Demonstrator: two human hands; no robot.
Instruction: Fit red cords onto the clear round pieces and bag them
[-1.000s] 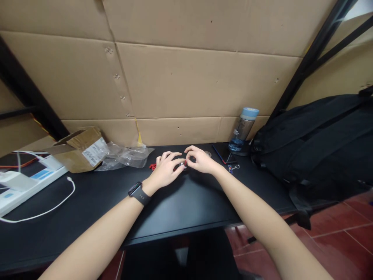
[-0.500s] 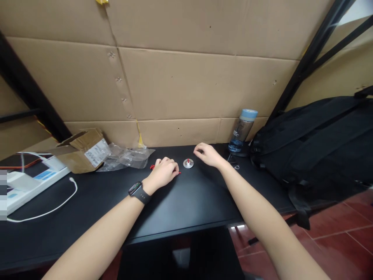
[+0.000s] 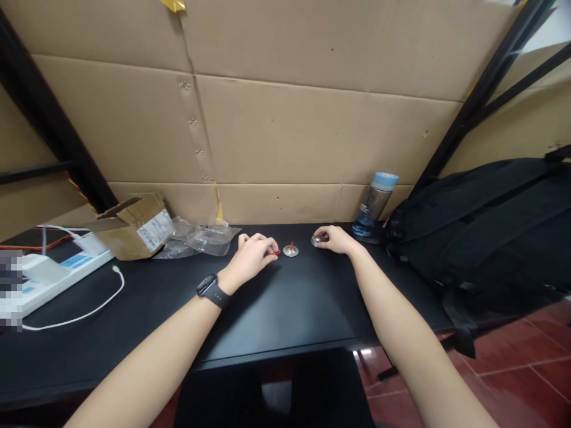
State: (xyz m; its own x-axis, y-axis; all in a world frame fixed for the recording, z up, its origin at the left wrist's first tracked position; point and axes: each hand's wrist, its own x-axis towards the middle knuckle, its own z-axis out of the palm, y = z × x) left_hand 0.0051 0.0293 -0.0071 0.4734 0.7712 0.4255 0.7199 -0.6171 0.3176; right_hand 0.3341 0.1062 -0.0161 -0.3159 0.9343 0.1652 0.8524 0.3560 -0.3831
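Observation:
On the black table sits a small round silver metal piece (image 3: 291,252) with a short red bit standing at its middle. Just left of it, my left hand (image 3: 255,257), wearing a black watch (image 3: 209,288), pinches a thin red piece (image 3: 277,252) between thumb and forefinger. To the right, the fingers of my right hand (image 3: 335,239) close around a second silver metal piece (image 3: 317,241), at or just above the tabletop. My fingers partly cover that piece.
Left of my hands lie crumpled clear plastic (image 3: 198,238), an opened cardboard box (image 3: 129,232) and a white power strip (image 3: 66,270) with a white cable. A blue-lidded bottle (image 3: 375,205) and black backpack (image 3: 486,232) stand right. Cardboard (image 3: 276,131) lines the back.
My right hand has moved slightly right, and a silver metal piece now shows in its fingers. The left hand has lifted a red piece from the table. The view has shifted slightly.

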